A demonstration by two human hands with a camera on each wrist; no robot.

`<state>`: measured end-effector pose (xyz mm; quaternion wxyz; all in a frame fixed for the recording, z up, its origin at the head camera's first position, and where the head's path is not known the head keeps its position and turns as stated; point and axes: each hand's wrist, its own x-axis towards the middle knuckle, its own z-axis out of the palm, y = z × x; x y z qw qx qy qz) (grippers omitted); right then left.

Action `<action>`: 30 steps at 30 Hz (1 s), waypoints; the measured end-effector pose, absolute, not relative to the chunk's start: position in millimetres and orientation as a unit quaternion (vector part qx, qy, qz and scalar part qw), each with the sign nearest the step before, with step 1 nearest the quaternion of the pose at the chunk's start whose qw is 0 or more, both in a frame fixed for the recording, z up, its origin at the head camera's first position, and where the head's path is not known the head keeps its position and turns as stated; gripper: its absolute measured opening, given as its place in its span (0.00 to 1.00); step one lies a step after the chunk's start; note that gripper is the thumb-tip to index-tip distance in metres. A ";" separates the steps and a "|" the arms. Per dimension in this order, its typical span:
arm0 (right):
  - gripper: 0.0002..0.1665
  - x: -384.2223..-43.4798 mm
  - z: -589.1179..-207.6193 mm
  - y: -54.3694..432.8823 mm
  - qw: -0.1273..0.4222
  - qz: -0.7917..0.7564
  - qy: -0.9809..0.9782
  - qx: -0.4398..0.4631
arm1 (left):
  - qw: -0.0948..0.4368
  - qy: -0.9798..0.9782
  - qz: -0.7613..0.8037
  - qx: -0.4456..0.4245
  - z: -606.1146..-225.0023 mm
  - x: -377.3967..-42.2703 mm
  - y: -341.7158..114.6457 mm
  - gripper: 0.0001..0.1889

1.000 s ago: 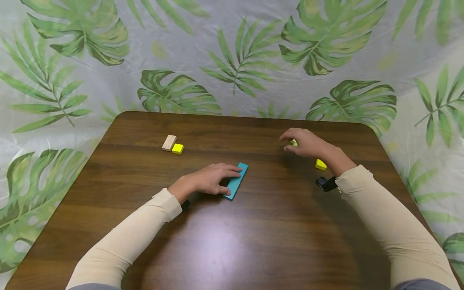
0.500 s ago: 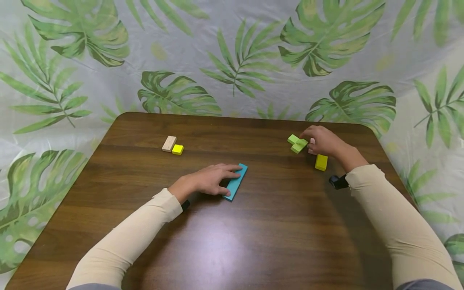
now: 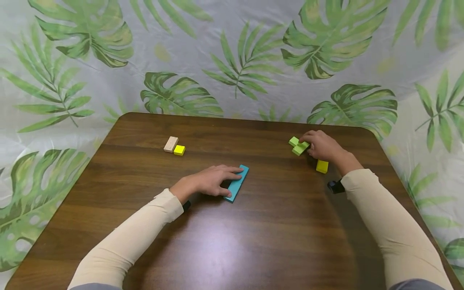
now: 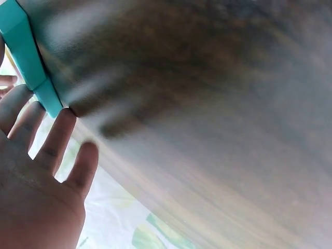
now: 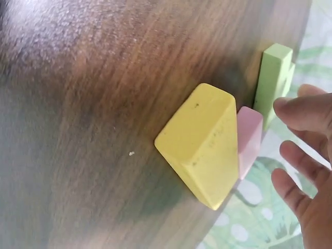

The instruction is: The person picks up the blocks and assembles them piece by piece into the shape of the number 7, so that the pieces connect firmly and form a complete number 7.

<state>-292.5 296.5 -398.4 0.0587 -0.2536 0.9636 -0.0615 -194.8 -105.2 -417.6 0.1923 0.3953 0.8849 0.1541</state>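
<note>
My left hand (image 3: 214, 180) rests its fingertips and thumb along two teal blocks (image 3: 235, 187) lying end to end, nearly straight fingers spread. In the left wrist view, the fingertips touch the side of the teal blocks (image 4: 26, 52). My right hand (image 3: 322, 146) pinches the nearer of two light green blocks (image 3: 300, 149), index finger over its far side and thumb on the near side. The right wrist view shows the thumb at that green block (image 5: 270, 78), beside a pink block (image 5: 250, 132) and a large yellow block (image 5: 202, 135). In the head view, the hand hides the pink block.
At the far left of the brown wooden table (image 3: 275, 225), a plain wood block (image 3: 171, 144) lies beside a small yellow block (image 3: 179, 150). The yellow block (image 3: 322, 166) on the right sits under my right wrist. A leaf-patterned cloth (image 3: 253, 60) hangs behind.
My right hand went right from above the green blocks to the pink block, then came slightly back left to the green ones. The left hand stayed on the teal blocks.
</note>
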 end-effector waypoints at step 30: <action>0.16 -293.2 -410.0 289.2 0.026 -0.060 0.965 -0.254 | 0.196 0.884 0.163 0.392 -420.8 -195.5 -106.0 0.35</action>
